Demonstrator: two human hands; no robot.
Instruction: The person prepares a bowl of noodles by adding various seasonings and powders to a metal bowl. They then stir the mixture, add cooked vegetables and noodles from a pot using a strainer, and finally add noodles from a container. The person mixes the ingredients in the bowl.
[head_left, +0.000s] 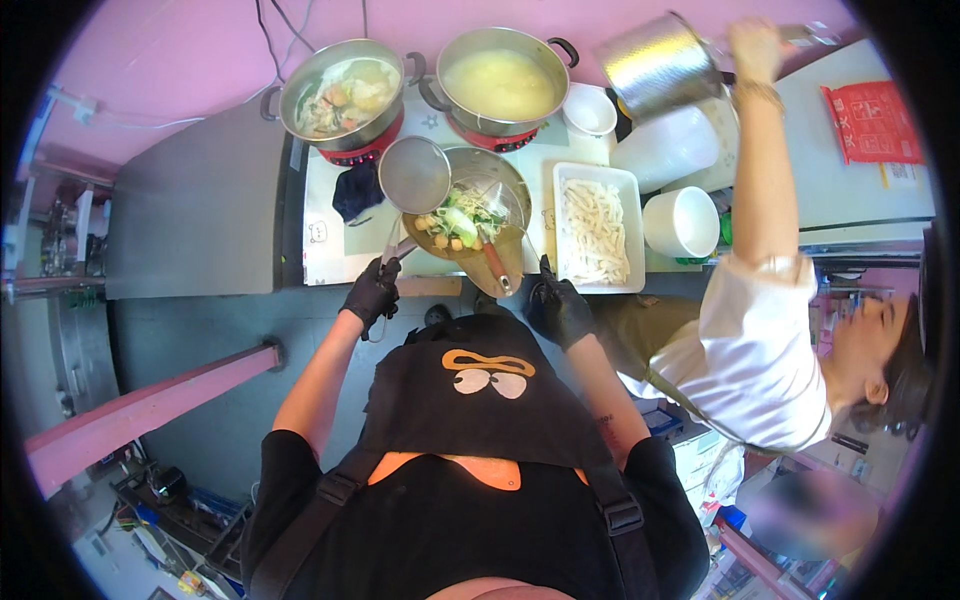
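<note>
Black-gloved, my left hand (375, 292) grips the long handle of a round fine-mesh strainer (415, 176), which hangs over the left rim of a shallow metal pan (517, 176). A thicker grey handle, apparently the pan's, also reaches that hand. Leafy greens, bean sprouts and pale brown cubes (454, 225) lie in the pan. My right hand (561, 304), gloved too, closes around the thin handle of a wire skimmer (501, 199) whose head rests among the food. A utensil with a brown handle (495, 262) leans across the pan's near side.
Behind the pan, two pots (341, 94) (502, 82) stand on red cookers. A white tray of pale strips (596, 232) and a white tub (681, 223) stand at right. A co-worker's raised arm (765, 172) holds a shiny metal pot (660, 66) at the right.
</note>
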